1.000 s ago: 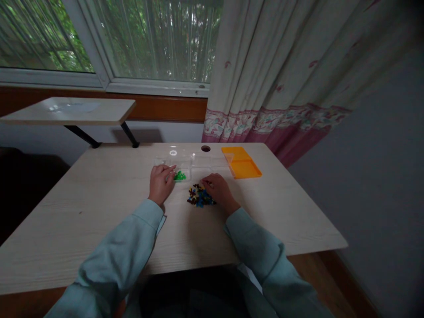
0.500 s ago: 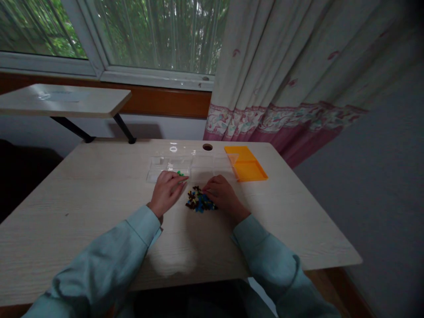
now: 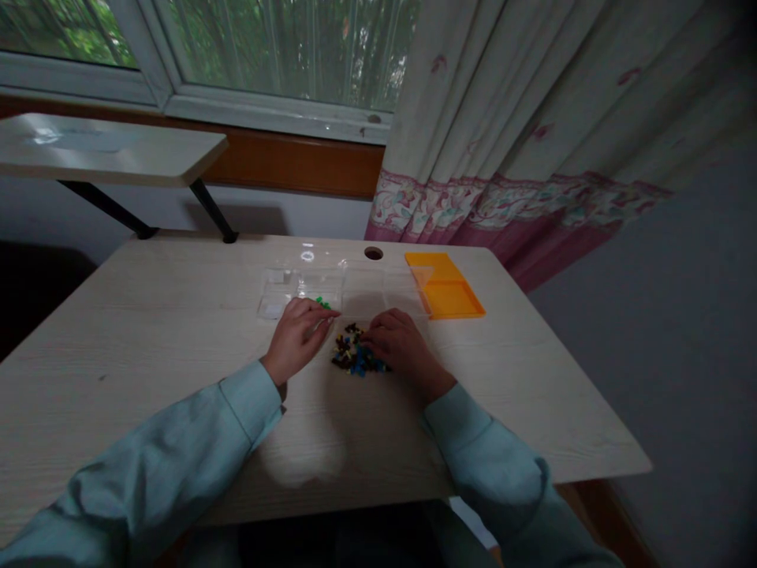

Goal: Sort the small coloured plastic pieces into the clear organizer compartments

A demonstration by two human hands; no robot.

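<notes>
A pile of small plastic pieces [image 3: 358, 361], dark brown, blue and yellow, lies on the table. My right hand [image 3: 405, 347] reaches into its right side with fingers curled down and pressed together; whatever is between the fingertips is hidden. To the left of the pile, my left hand [image 3: 299, 339] is at the front edge of a clear divided plastic box [image 3: 363, 293]. Its thumb and index finger come close in a pinch, and anything there is too small to name. Several green pieces [image 3: 322, 303] sit in a box compartment just beyond the left fingers.
An orange tray [image 3: 453, 296] lies at the back right, partly under the clear box's right end. Behind the box is a round hole [image 3: 373, 253] in the tabletop. A raised shelf [image 3: 118, 150] on black legs stands at the back left; a curtain [image 3: 449, 158] hangs behind.
The camera view has tilted and shifted slightly. My right fingers have shifted a little within the pile, and some pieces there lie differently. My left hand has stayed almost in place.
</notes>
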